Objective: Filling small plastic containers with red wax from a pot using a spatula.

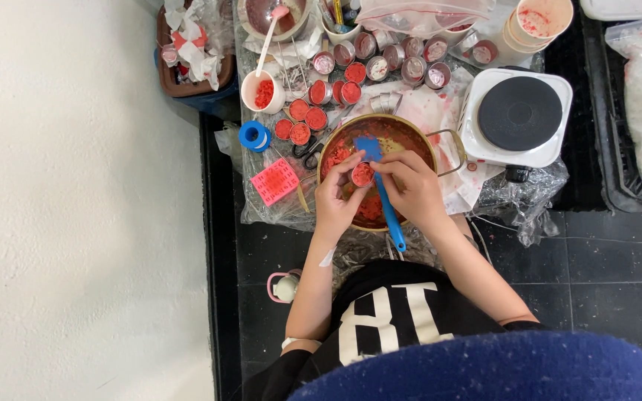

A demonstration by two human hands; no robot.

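- Nearest the lens sat a blue rounded edge (484, 371), and beyond it the black top with pale figures (388, 312); from my remote seat I watched both forearms reach forward over the pot (410, 134).
- Left hand (336, 200) had its grip pinched around a small round tin (362, 174) packed with red material, held just above the pot's middle.
- Right hand (410, 189) had its grip closed on a blue spatula (384, 197), blade at the tin's rim, handle trailing toward the body.
- Risk as I judged it: the tin was held only by fingertips, so a firm press from the blade could tip it and drop it into the red mass below.
- Crumbs pushed past the rim might scatter onto the plastic sheeting (514, 200) instead of falling into the pot.
- Filled tins (302, 119) stood crowded just beside the pot; an elbow swing could knock them.
- White hotplate (518, 115) sat touching the pot's handle side; whether it was warm I could not tell.
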